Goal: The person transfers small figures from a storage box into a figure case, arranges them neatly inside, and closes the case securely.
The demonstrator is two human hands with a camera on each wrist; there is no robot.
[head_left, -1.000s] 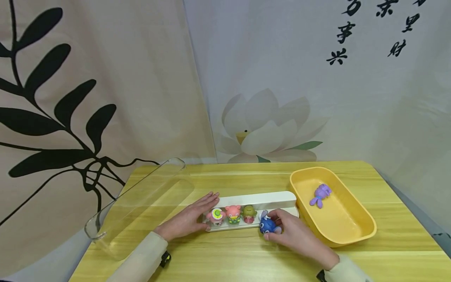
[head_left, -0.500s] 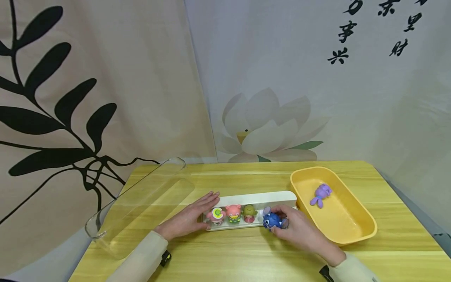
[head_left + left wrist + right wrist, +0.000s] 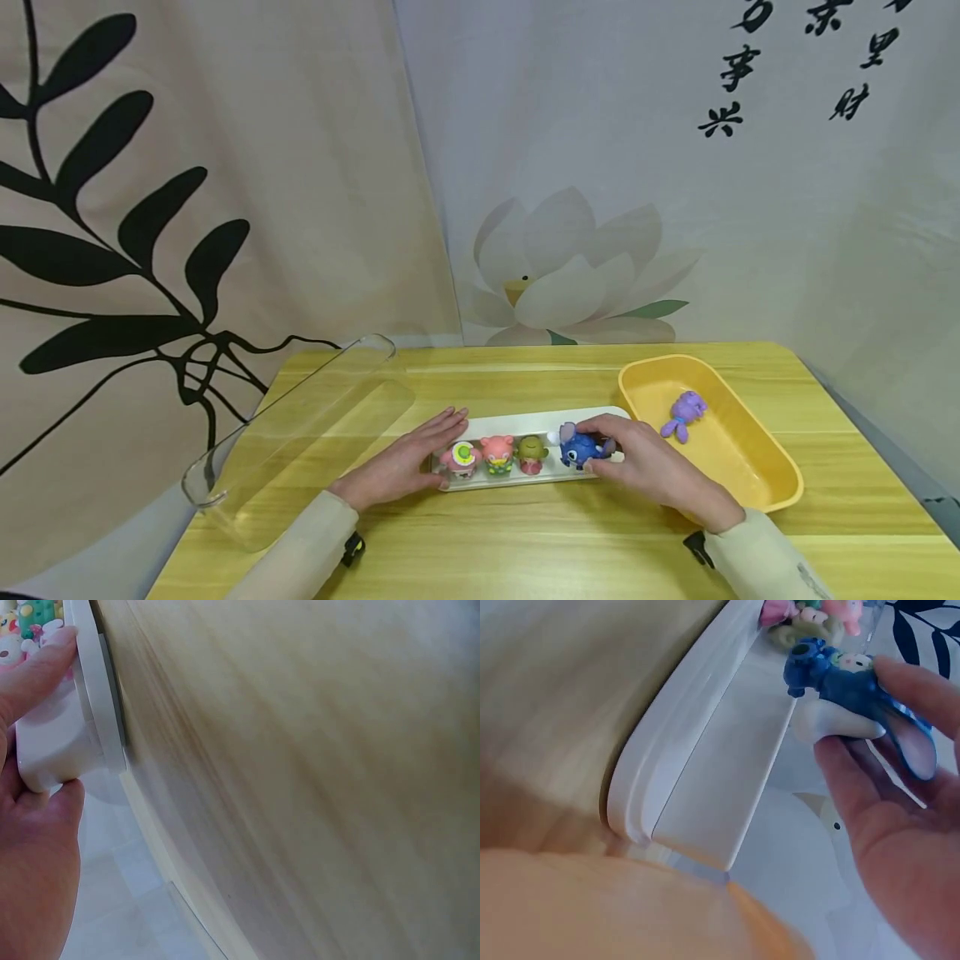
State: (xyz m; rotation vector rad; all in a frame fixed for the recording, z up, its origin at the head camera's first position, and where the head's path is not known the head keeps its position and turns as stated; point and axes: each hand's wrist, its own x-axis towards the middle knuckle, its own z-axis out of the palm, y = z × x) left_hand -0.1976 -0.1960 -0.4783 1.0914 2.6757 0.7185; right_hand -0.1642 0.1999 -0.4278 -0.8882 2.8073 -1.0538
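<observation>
My left hand [image 3: 405, 462] grips the left end of a white stepped display base [image 3: 543, 423], its thumb along the front edge and its fingers behind. The left wrist view shows thumb and fingers around that white end. My right hand [image 3: 651, 460] pinches a blue big-eared figurine [image 3: 579, 447] over the right part of the base. In the right wrist view the figurine [image 3: 851, 684] is tilted and appears apart from the base, a white piece under it. Left of it on the base stand a pink figurine with a green-and-white top [image 3: 461, 459], a pink figurine [image 3: 497, 455] and an olive-green one [image 3: 531, 454].
A yellow tray [image 3: 757, 446] stands at the right, with a purple figurine [image 3: 685, 413] lying in it. At the left lies a long clear plastic cover [image 3: 300, 442], partly over the table's left edge. A printed curtain [image 3: 570, 167] hangs behind the wooden table [image 3: 487, 550].
My right hand has carried the blue figurine slightly right and back, from the front edge to over the base, turning it more upright. The left hand has stayed in place.
</observation>
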